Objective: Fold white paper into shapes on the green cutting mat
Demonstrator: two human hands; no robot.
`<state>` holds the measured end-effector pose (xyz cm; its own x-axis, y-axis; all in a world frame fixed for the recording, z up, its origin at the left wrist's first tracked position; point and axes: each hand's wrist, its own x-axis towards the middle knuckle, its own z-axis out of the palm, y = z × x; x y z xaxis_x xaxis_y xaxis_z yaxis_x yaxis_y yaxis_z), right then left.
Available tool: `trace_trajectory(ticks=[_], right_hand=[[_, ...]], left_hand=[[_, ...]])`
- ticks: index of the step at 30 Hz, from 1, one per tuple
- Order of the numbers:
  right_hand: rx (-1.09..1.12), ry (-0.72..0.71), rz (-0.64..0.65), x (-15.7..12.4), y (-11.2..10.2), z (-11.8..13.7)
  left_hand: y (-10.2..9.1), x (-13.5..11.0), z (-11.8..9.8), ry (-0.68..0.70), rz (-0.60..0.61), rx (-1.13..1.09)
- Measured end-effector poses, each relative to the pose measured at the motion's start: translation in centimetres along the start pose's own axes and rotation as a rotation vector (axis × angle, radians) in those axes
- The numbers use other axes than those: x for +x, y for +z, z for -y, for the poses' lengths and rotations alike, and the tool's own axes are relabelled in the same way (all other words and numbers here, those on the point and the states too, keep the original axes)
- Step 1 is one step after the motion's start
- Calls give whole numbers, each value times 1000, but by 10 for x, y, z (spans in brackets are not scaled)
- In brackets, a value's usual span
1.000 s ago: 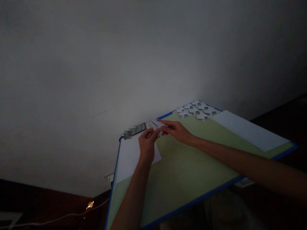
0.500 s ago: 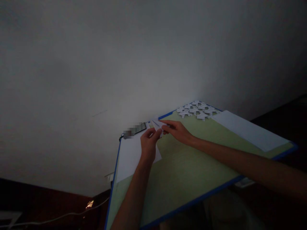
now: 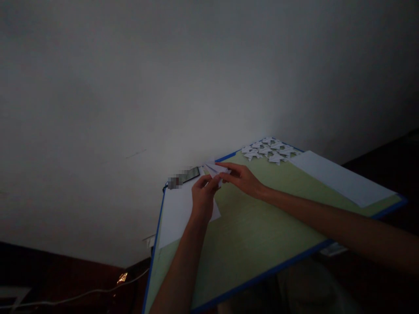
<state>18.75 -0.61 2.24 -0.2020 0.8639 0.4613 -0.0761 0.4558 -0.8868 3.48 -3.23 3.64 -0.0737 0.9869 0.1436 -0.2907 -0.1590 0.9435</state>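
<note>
A small folded white paper plane [image 3: 216, 169] is held between both hands above the far left part of the table. My left hand [image 3: 203, 194] pinches its near lower edge between thumb and fingers. On its right side, my right hand [image 3: 244, 179] grips it with the thumb below and the index finger stretched along the upper edge. Beneath my left hand lie white paper sheets [image 3: 176, 209]. Several folded paper planes [image 3: 265, 150] are spread at the far corner of the table.
The table [image 3: 262, 244] has a pale green top and a blue edge, and stands against a grey wall [image 3: 196, 87]. A phone-like device [image 3: 191, 175] lies at its back left. A white paper stack [image 3: 340, 179] rests on the right. A white cable [image 3: 85, 296] runs at lower left.
The paper plane has tilted slightly, showing more of its folded face. My right thumb and fingers have shifted a little on it; the left hand is nearly still.
</note>
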Motion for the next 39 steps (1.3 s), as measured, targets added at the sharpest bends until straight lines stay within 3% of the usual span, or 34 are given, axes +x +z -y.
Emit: trace_trajectory(ticks=[7, 11, 17, 21, 39], right_hand=[[85, -48, 82, 2, -1, -2], [79, -54, 79, 5, -3, -3], [116, -22, 67, 7, -7, -9], [138, -9, 79, 6, -8, -12], [124, 8, 123, 6, -7, -11]], left_hand=[[-2, -2, -6, -88, 36, -88], [-2, -2, -10, -125, 71, -26], [-11, 6, -11, 172, -101, 230], [-16, 12, -10, 294, -83, 233], [-18, 16, -5, 238, -100, 84]])
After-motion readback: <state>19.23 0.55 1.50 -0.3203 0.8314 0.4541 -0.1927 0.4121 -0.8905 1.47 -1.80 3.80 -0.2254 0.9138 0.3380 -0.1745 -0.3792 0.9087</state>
